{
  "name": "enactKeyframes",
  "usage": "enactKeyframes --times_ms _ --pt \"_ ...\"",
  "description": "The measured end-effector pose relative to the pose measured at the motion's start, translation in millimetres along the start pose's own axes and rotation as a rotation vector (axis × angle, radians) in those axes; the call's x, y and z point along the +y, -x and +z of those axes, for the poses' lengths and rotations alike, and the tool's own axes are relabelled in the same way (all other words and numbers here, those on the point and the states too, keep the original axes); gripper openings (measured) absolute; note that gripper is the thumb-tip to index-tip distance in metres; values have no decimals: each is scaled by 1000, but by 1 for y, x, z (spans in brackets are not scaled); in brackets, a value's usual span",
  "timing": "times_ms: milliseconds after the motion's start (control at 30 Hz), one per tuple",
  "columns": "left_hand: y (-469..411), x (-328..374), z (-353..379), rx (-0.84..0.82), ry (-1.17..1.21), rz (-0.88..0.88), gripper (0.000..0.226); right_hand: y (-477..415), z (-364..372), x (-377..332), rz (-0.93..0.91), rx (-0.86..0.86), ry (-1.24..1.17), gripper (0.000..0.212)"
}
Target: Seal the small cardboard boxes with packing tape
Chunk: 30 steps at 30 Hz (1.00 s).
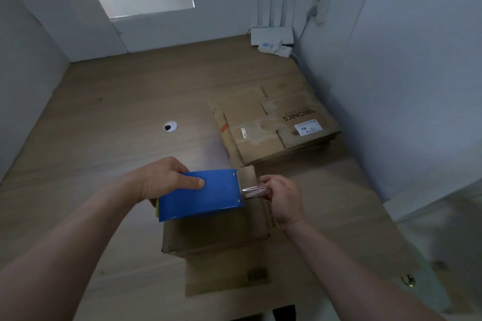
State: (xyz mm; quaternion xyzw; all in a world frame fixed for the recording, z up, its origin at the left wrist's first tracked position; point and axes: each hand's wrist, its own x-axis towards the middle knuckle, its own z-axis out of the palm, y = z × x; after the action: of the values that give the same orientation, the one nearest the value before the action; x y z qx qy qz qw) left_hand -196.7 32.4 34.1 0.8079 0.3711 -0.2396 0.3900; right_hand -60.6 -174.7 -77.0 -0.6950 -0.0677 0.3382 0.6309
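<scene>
Left hand [167,180] grips the blue tape dispenser [199,194] over the box [216,237], right hand [280,198] pinches the tape end [254,189] — a short tab, liable to slip or fold onto itself.

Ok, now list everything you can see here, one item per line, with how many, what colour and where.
tape dispenser: one, blue, over the box
tape strip: one, clear, pulled from the dispenser's right end
cardboard box: one, brown, near middle of desk
flat cardboard sheet: one, brown, barcode on it, nearest desk edge
flattened box stack: one stack, brown, right of centre
cable grommet: one, white rim, mid-desk
router: one, white, far right corner
power strip: one, white, on the wall above
desk: one, light wood
left hand: holds the dispenser
right hand: pinches the tape strip
</scene>
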Motion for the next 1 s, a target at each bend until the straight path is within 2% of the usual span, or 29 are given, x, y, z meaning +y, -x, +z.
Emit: enactKeyframes --times_ms 67,167,300,433,533,600,633,667,733,833,900,1000 --pt "-6 6 0 -1 -46 -2 43 5 1 6 21 37 30 20" --pt "-13 13 2 -13 -111 5 38 6 -2 22 88 57 89 29" --pt "-19 18 4 -20 -146 1 38 7 -10 34 201 -42 127 27" --pt "-22 18 5 -25 -148 -11 41 6 -11 35 213 -133 132 28" --pt "-23 18 6 -23 -143 -7 38 1 -5 41 174 -153 310 25" --pt "-24 18 6 -28 -144 -14 35 -2 -3 43 262 -35 383 15" --pt "-25 18 6 -32 -146 -17 35 -2 -3 42 290 55 424 20" --pt "-24 18 6 -32 -146 -18 37 0 -5 38 256 147 478 27" --pt "-24 18 6 -23 -146 -14 42 4 -6 32 75 255 515 38" --pt "-23 19 7 -17 -147 -2 46 5 11 21 -30 111 526 40" --pt "-22 22 8 -22 -162 1 48 2 22 23 -17 13 596 31" --pt "-19 20 6 -12 -157 36 45 0 23 24 13 -14 634 40"
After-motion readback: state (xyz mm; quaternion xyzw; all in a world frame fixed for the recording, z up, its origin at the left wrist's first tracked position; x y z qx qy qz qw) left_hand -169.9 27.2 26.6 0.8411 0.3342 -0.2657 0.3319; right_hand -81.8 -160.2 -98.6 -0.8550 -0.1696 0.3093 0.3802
